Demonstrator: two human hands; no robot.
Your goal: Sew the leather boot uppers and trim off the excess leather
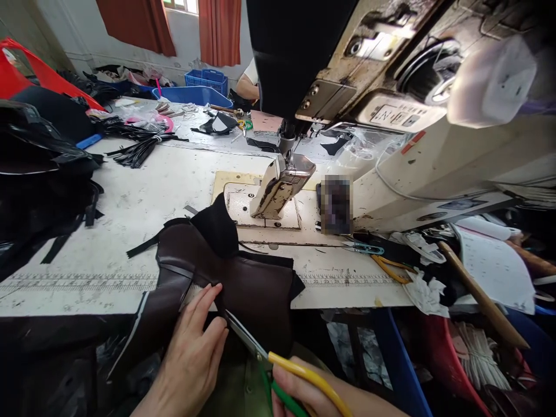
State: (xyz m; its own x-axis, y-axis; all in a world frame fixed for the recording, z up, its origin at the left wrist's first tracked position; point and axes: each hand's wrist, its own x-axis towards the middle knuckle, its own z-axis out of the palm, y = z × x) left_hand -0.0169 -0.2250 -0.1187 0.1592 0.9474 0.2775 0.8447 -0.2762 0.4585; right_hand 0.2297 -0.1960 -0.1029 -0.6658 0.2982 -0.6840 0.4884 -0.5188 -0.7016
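Dark brown leather-like piece [256, 289], overhanging the white table's [130, 202] front edge, 1 narrow arm pointing lower left. Scissors [285, 363], long axis diagonal, tips upper left at the piece, grasped by the right hand [299, 389]. Left hand [193, 341] on the piece; pinching or merely pressing, indeterminable. Beyond: sewing machine [280, 188].
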